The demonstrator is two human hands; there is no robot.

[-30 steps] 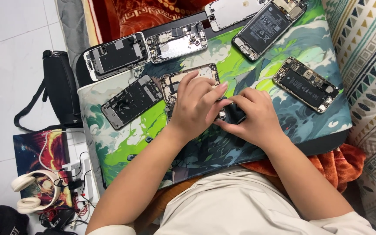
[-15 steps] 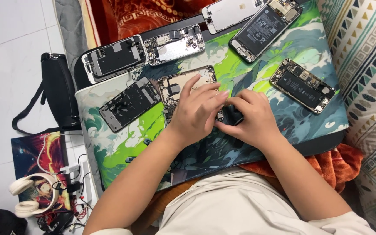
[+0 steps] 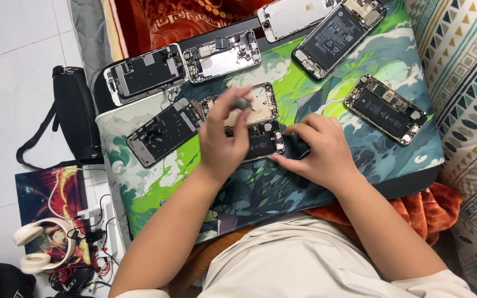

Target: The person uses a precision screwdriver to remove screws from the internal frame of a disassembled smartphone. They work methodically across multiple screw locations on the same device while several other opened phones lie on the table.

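Step in hand: the opened phone point(image 3: 260, 140) under both hands looks mid-teardown; this seems a tool-placing moment.
Left hand point(image 3: 222, 138): raised just above the phone, fingers pinched together on a small grey-capped driver point(image 3: 242, 103).
Right hand point(image 3: 318, 149): flat, fingers spread apart, pressing the phone's right end onto the green mat point(image 3: 327, 88).
Next move calls for: a steady, upright tip lowered onto a tiny screw.
Edges: a gold phone shell point(image 3: 255, 102) touches just beyond the left fingertips; another opened phone point(image 3: 164, 131) lies left of that hand.
Open room: bare mat nearer the body.
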